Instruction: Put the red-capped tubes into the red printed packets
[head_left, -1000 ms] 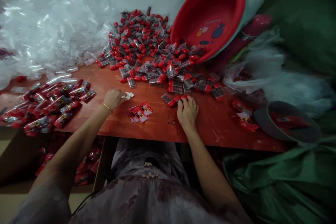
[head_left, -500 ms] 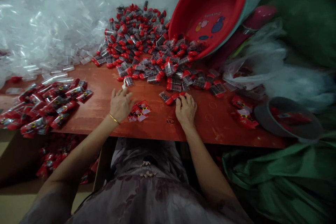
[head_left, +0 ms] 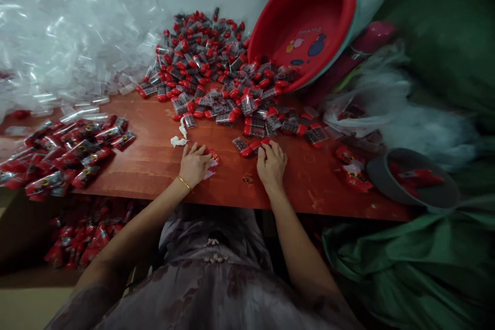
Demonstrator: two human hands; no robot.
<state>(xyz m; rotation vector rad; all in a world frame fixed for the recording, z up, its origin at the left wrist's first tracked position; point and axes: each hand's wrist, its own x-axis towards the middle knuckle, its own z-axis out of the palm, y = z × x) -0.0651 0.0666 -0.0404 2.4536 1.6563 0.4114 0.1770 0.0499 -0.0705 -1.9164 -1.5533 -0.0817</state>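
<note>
"Hands first. How do they stand?"

"Well apart, right hand [head_left: 273,162] and left hand [head_left: 194,165] both low over the table [head_left: 143,170], backs up. Whether either grips, I can't tell; the fingertips are partly hidden."

"And the heap [head_left: 201,62]?"

"It sits at the back, beyond both hands. Loose pieces, so I'd expect it to slide if pulled from below; better to lift from the near edge."

"What about the tubes [head_left: 240,144] by the right hand?"

"They lie flat just in front of the heap, the right fingers resting over a red end. Clear bodies, dark contents. I'd judge them light, stiff and rather slick, the shell likely to crack under a hard squeeze. Take one across its sides, near the red end."

"Smaller still?"

"The cards [head_left: 213,160], partly covered by the left hand. Thin and light, I think, easy to crease and apt to slide on each other. Slide one to free an edge, then pinch a corner."

"Last, the white scraps [head_left: 180,140]?"

"Just beyond the left hand, untouched. They look soft and crumpled; any pinch should do."
</note>
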